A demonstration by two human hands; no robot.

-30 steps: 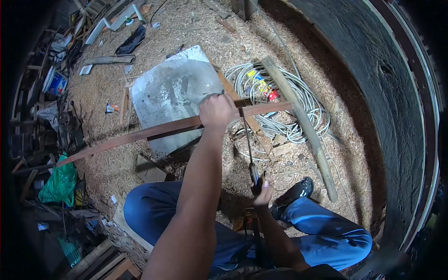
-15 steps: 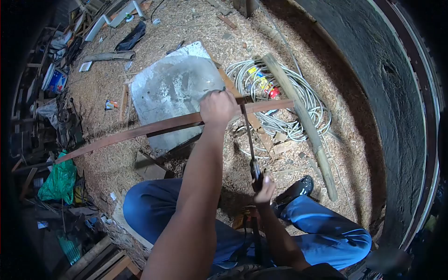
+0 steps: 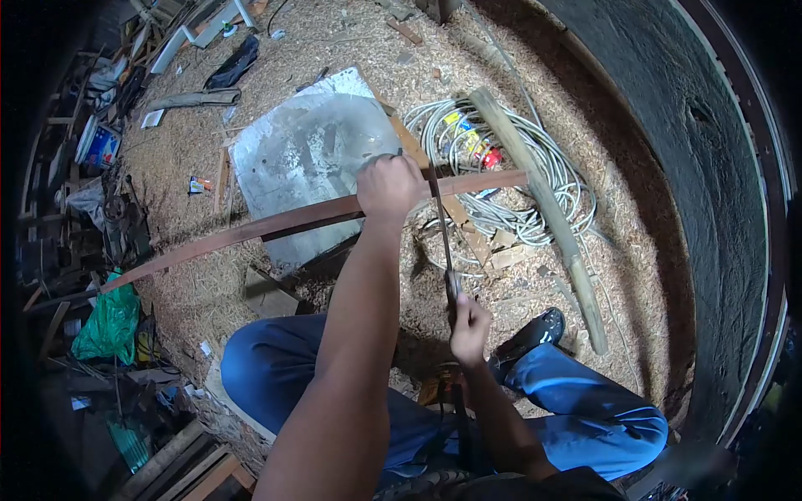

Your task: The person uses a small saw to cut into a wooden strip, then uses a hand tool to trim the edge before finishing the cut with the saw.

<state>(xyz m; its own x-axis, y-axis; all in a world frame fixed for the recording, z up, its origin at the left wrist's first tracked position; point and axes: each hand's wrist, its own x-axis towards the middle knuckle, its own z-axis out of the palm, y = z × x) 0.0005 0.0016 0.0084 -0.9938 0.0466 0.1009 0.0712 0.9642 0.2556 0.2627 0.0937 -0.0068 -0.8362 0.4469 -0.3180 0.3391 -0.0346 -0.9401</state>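
Note:
A long reddish-brown wooden strip [image 3: 276, 224] runs across the view. My left hand [image 3: 390, 185] is closed over it from above, near the metal sheet's edge. My right hand [image 3: 470, 330] grips the dark handle of a handsaw [image 3: 444, 230]. Its thin blade, seen almost edge-on, crosses the strip just right of my left hand. How deep the blade sits in the wood cannot be made out. The strip's right end reaches a pale round pole [image 3: 547, 196].
Beyond the strip lies a worn metal sheet [image 3: 309, 150] on wood shavings. A coil of grey cable [image 3: 576, 196] with a red-capped container [image 3: 491, 157] lies under the pole. A green plastic bag [image 3: 109, 326] sits among clutter at left. A dark curved wall [image 3: 668, 117] rises at right.
My right hand has pushed the handsaw slightly forward, away from my body. My left hand stays in place on the wooden strip. The view has shifted a little.

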